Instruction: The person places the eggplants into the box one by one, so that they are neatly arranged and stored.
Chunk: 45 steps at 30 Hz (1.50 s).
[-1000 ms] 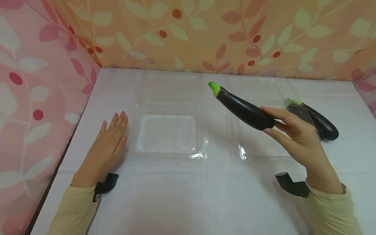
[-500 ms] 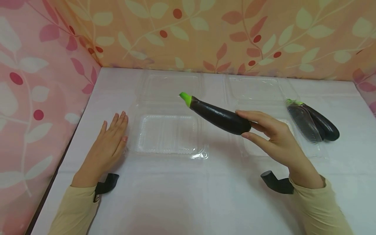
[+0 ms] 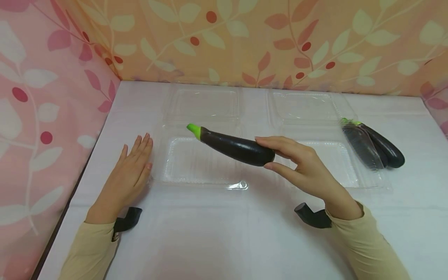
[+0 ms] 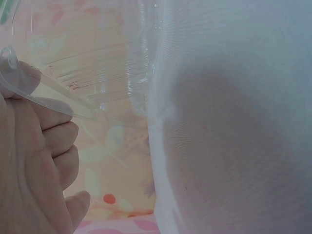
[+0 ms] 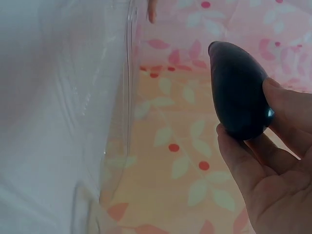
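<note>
A dark purple eggplant (image 3: 238, 148) with a green stem is held by its blunt end between the thumb and fingers of my right hand (image 3: 304, 167). It hangs over the left clear plastic container (image 3: 159, 155), stem pointing left. In the right wrist view the eggplant (image 5: 239, 92) shows its rounded end toward the camera. My left hand (image 3: 127, 173) lies with fingers fairly straight beside that container's left edge. In the left wrist view, the container's clear rim (image 4: 58, 97) overlaps the thumb and forefinger of the left hand (image 4: 34, 156).
A second clear container (image 3: 367, 175) lies open to the right, its lid (image 3: 304, 107) folded back. Two more eggplants (image 3: 386, 149) lie at its right, one seen through the plastic. A patterned cloth (image 3: 259, 39) rises behind the white table (image 3: 210, 233).
My right hand has carried the eggplant leftward, from above the right container to above the left one, and the eggplant is now nearer level. The left hand stays in place.
</note>
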Tool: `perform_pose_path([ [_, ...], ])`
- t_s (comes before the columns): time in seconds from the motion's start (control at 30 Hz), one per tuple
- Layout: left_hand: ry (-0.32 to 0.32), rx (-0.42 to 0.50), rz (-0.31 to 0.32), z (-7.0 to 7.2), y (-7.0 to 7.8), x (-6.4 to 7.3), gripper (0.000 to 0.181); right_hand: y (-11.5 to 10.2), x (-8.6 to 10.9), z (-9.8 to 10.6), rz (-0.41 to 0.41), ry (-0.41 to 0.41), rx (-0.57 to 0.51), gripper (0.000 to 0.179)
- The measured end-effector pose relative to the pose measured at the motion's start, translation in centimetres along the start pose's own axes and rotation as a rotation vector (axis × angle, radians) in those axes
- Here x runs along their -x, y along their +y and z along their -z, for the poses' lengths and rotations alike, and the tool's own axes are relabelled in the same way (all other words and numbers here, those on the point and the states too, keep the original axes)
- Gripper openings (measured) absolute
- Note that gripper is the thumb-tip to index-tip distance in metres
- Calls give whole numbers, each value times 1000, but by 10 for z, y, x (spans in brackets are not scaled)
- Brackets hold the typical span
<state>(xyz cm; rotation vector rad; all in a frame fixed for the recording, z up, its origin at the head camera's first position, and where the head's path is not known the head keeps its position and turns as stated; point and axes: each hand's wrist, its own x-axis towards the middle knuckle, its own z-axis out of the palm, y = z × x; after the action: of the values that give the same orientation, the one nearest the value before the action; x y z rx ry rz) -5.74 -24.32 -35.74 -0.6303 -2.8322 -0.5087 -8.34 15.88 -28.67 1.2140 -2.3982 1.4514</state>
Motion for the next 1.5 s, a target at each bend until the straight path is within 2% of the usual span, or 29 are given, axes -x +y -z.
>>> perform_pose_path([
  [0.53, -1, -11, 7, 0, 1, 1, 54, 6, -13, -33, 60, -91, -5, 54],
  [0.8, -3, -9, 10, 0, 2, 2, 54, 3, -16, -42, 36, -132, -10, 50],
  [1.13, -4, -10, 10, 0, 2, 1, 55, 9, -21, -50, 25, -158, -10, 47],
  [1.5, -15, -12, 14, 1, 1, 0, 55, 17, -27, -60, -37, -226, 3, 45],
])
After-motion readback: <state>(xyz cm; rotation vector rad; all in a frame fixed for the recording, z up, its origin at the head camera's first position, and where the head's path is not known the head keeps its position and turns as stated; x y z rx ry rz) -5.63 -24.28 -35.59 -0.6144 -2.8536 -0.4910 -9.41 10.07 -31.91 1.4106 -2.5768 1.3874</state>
